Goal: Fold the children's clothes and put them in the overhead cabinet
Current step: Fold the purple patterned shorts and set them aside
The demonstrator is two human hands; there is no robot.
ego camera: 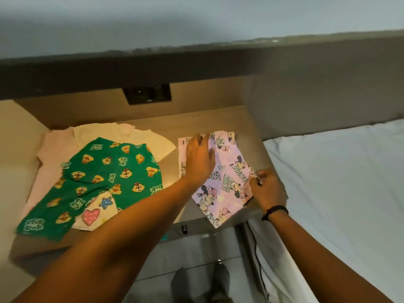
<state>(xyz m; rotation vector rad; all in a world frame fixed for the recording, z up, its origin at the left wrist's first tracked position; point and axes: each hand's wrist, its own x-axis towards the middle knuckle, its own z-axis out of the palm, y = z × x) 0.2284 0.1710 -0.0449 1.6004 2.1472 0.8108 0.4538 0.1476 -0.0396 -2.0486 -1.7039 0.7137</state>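
Lilac cartoon-print garment [227,178] lies flat at right end of tabletop [218,119], near corner overhanging front edge. Left hand [200,159] grip spread, fingers straight, pressing garment's far part. Right hand [267,189] grip pinching garment's right edge. Green chipmunk-print garment [102,178] lies left, over pale shirts [135,136]. White bed [341,189] at right.

Left of the right hand [265,189] pinching the lilac mouse-print cloth [227,178], the flat left hand [200,159] blocks, beyond it the green chipmunk-print garment [105,178]; bare wooden tabletop [209,119] lies behind.
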